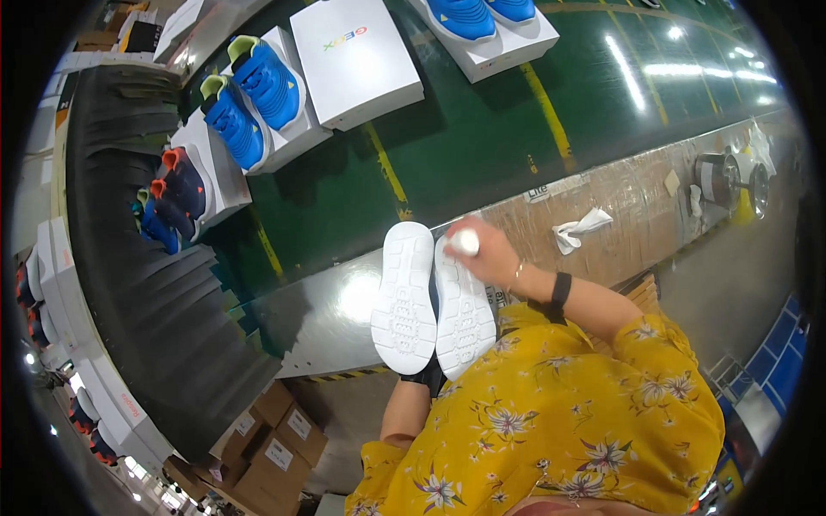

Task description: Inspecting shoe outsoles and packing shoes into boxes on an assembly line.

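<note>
A pair of sneakers with white soles turned up rests before me: the left sole (403, 301) and the right sole (465, 314) lie side by side. Behind their heels my left forearm (406, 408) comes up, a black band at its wrist. My left hand is hidden under the shoes and supports them; its fingers do not show. At the toe end of the right sole, my right hand (490, 254) is closed on a small rounded white thing (465, 242), too bright to tell whether cloth or something solid.
A green belt (482, 138) with yellow stripes runs beyond the metal ledge (318, 314). Blue sneakers (268, 84) stand on white shoe boxes, near a closed white box (357, 56). A white cloth (583, 230) lies on taped cardboard (637, 215). Brown cartons (275, 460) are stacked lower left.
</note>
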Available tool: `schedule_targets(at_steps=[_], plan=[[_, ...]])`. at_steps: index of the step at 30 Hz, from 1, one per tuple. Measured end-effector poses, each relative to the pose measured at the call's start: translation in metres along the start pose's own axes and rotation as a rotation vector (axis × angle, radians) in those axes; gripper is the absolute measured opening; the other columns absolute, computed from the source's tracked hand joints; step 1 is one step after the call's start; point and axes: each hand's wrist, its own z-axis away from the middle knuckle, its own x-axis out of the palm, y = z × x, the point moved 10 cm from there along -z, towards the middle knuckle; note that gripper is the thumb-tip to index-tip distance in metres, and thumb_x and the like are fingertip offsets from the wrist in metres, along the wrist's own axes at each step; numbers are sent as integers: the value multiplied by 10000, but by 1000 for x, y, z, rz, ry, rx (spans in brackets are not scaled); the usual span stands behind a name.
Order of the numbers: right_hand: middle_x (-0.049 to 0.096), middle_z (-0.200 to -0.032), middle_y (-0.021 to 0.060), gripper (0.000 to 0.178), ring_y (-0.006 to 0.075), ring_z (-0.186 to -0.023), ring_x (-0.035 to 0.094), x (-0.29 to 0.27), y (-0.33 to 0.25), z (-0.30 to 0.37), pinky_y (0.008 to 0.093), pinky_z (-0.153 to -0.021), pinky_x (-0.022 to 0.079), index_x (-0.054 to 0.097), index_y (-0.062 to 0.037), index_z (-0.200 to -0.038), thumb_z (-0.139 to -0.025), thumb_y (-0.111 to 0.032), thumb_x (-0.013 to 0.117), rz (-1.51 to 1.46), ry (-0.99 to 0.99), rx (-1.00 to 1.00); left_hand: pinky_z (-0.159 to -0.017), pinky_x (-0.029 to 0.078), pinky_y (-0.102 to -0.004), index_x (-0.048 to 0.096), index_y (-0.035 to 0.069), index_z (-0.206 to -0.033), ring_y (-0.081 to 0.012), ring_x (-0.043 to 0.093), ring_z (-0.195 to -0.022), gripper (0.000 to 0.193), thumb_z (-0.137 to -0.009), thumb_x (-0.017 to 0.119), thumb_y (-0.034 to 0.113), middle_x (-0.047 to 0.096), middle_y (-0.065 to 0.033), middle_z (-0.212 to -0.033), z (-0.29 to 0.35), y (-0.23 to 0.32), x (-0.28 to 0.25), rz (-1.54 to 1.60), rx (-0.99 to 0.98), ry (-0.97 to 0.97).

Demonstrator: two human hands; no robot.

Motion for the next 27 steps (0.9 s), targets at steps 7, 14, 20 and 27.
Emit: schedule_targets(at_steps=[7,14,20,27], plan=[[646,-1058,84,288,301,-1009,648,45,-25,16,382,-872,538,625,-155,-1040,-791,-49,725,18,-439,-328,-1154,331,-370,362,30,-1507,-251,435,-1362,529,-1058,413,304,448,-118,-1496,26,-24,-27,-306,43,-41],[659,-1053,61,254,277,-1003,662,51,-38,17,370,-867,547,637,-162,-1012,-794,-65,725,68,-552,-371,-1159,322,-370,352,31,-1513,-253,425,-1370,524,-1061,406,289,433,-119,-1509,9,-41,-26,-613,105,-71],[663,-1021,83,236,299,-980,651,24,-5,-18,391,-882,537,669,-141,-956,-754,-53,755,106,-242,-255,-1163,314,-370,344,32,-1518,-255,417,-1377,519,-1063,400,276,420,-120,-1519,20,-54,-37,-886,143,-149],[668,-1071,77,336,294,-1037,650,69,-45,54,393,-902,535,659,-149,-1007,-709,-63,789,-141,-787,-425,-1169,304,-370,334,34,-1524,-258,407,-1385,515,-1065,392,261,405,-120,-1532,7,-84,-15,-1232,194,-185]])
